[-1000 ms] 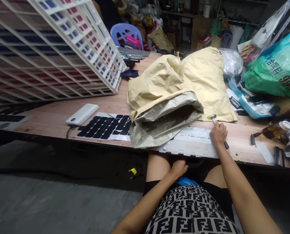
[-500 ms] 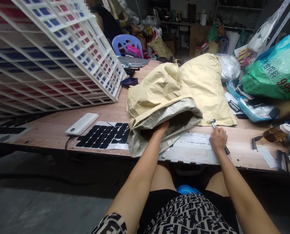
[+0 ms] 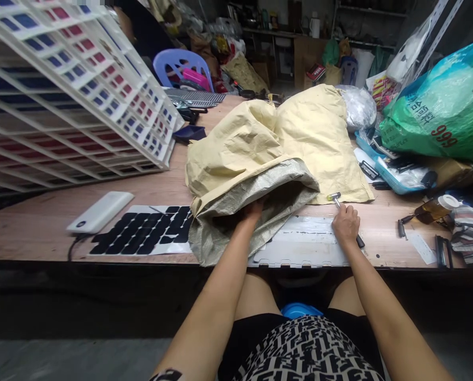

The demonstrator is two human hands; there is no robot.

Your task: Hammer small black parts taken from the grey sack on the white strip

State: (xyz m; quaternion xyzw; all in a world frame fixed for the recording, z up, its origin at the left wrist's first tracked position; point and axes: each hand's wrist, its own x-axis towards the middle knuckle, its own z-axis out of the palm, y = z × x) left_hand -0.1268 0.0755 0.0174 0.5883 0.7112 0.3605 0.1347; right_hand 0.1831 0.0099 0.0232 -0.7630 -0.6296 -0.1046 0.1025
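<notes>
My left hand [image 3: 253,210] reaches into the mouth of a large yellow woven sack [image 3: 236,137] lying on the table; its fingers are hidden inside the grey lining. My right hand [image 3: 345,225] is closed around the handle of a small hammer [image 3: 335,197], whose yellowish head points away from me and whose black handle end shows below the palm. That hand rests at the right edge of a whitish flat board [image 3: 300,241] at the table's front. Left of the sack lies a white sheet bearing rows of black stickers [image 3: 136,232].
A white power bank [image 3: 101,211] with a cable lies at left, below a tilted white plastic basket [image 3: 157,151]. At right are a blue tray [image 3: 405,180], a green bag [image 3: 438,111], a brown bottle [image 3: 429,210] and striped cloth [image 3: 472,233]. A person sits behind the basket.
The view has turned slightly right, so everything sits further left in it. My left hand has gone slightly deeper into the sack. My right hand still grips the hammer.
</notes>
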